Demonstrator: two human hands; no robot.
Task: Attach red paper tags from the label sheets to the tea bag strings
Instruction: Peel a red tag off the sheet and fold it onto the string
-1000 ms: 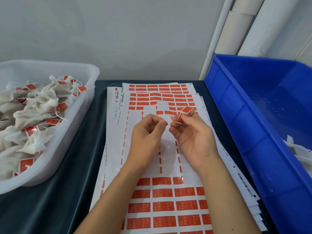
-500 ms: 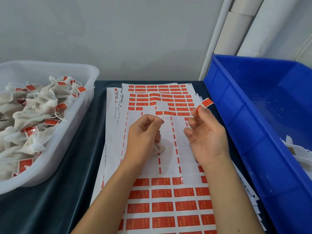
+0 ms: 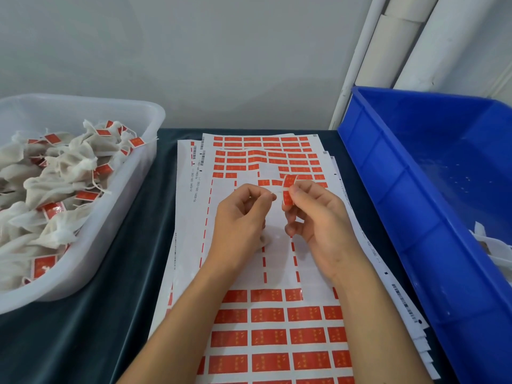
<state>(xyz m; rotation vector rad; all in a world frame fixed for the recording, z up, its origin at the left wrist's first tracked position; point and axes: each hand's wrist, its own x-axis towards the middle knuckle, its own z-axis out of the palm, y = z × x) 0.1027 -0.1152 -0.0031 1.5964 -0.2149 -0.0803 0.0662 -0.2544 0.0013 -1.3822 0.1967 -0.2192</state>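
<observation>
At the far left a clear tub [image 3: 144, 162] holds a heap of tea bags [image 3: 55, 184] already carrying red tags. In the middle, label sheets [image 3: 277, 342] lie stacked on the dark table [image 3: 110, 314]. Above them the left hand [image 3: 238, 217], fingers curled, pinches a thin white string [image 3: 278, 191] toward the right hand [image 3: 318, 217], which pinches a folded red tag [image 3: 288, 189] between thumb and forefinger. A blue bin [image 3: 415, 189] stands at the right.

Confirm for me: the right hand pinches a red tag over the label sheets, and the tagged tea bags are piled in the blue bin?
Not the blue bin. The head view shows the tagged tea bags piled in the white tub on the left. The right hand does pinch a red tag over the label sheets.
</observation>
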